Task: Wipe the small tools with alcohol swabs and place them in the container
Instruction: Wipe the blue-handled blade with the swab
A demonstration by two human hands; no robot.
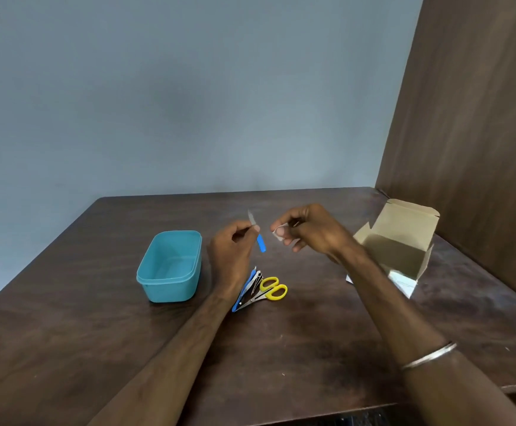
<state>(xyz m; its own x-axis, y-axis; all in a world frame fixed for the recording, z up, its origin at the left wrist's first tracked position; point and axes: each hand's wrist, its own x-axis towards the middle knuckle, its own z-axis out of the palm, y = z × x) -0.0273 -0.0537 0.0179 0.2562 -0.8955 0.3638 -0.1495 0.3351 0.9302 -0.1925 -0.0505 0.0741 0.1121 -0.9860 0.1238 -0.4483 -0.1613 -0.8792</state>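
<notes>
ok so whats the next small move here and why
Probably bring the two hands together and rub the swab along the blue-handled tool. The left hand pinches the tool up off the table, the right hand holds the swab just beside it, not touching, and the teal container looks empty.

One container, one cardboard box, one pair of scissors, two hands.

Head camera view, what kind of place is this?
Probably a plain room at home or in an office: a dark wooden table in a corner, a bare blue-grey wall and a brown wood-look panel.
</notes>
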